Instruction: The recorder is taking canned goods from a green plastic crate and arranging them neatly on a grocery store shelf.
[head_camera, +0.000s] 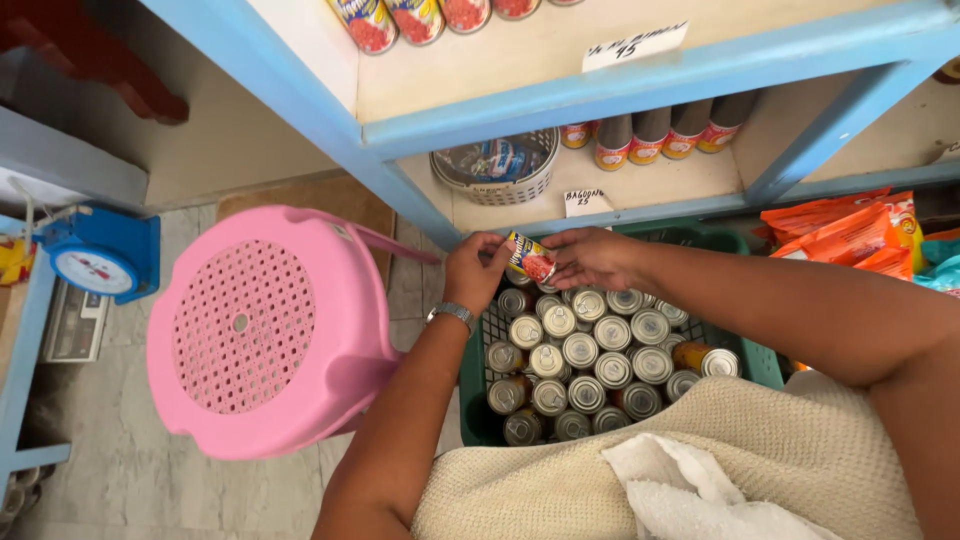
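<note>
We hold one small can (530, 259) above the green crate (745, 362), left hand (474, 270) and right hand (592, 257) both pinching its ends. A loosened pinch could drop it onto roughly twenty upright cans (586, 352) below. Beyond, one pink stool (265, 330) and two blue shelves (640, 80).

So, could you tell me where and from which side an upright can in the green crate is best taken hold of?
Probably by the rim, from straight above. The cans stand upright and packed close in the green crate, so only their tops are free and the sides are blocked by neighbours. Both the left hand and the right hand are busy with one can.
</note>
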